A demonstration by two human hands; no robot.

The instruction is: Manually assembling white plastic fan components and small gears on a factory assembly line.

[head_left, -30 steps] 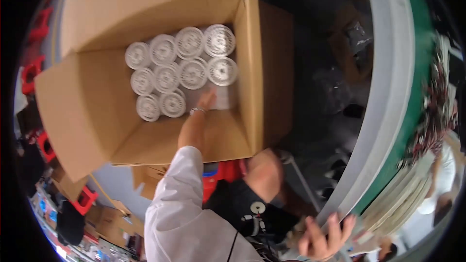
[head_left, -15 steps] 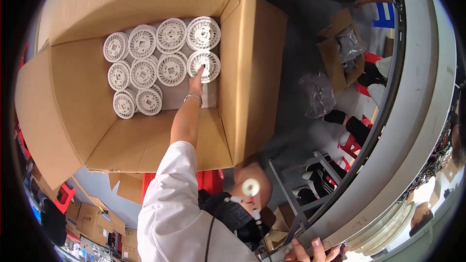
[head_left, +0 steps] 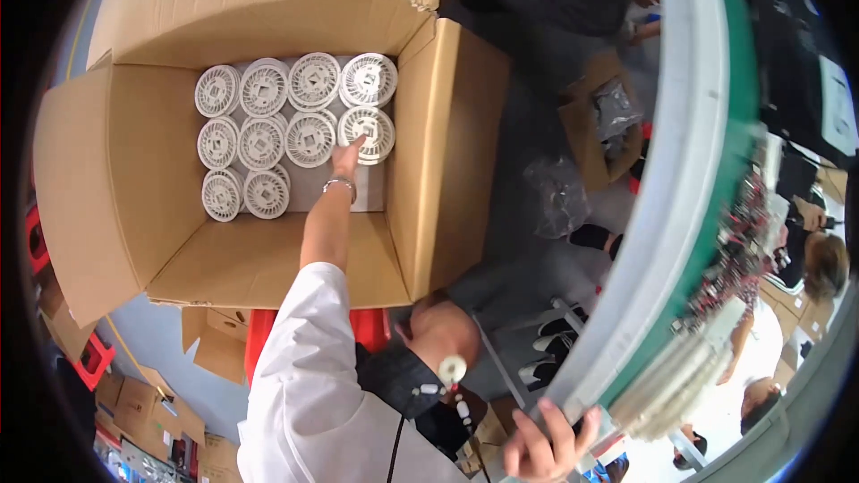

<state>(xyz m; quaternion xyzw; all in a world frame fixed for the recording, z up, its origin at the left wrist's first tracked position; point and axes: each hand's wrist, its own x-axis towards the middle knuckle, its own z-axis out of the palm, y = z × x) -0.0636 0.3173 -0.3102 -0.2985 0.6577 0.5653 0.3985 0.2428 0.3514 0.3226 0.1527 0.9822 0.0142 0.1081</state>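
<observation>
My left hand [head_left: 344,159] reaches down into a large open cardboard box [head_left: 125,179], its fingers at the square middle hole of a white slotted plastic disc [head_left: 376,145]. That disc is at the right end of the second row; my fingertips look closed on it, though some are hidden. Beside it, stacks of similar white discs [head_left: 310,139] stand in rows. In the third row only the left side holds discs [head_left: 267,193]. Far off at the lower right, my right hand [head_left: 550,447] has its fingers apart by the edge of a pale rail [head_left: 644,295].
Behind the rail runs a green surface [head_left: 689,304] with a heap of small metallic parts [head_left: 729,250]. A person [head_left: 443,331] is close below the box. To the right lie a smaller carton [head_left: 586,139] and clear plastic bags [head_left: 557,197]. Red stools stand around.
The view has shifted, bringing more of the rail and green surface into sight. My left hand stays at the same disc. My right hand shows more fully, fingers spread.
</observation>
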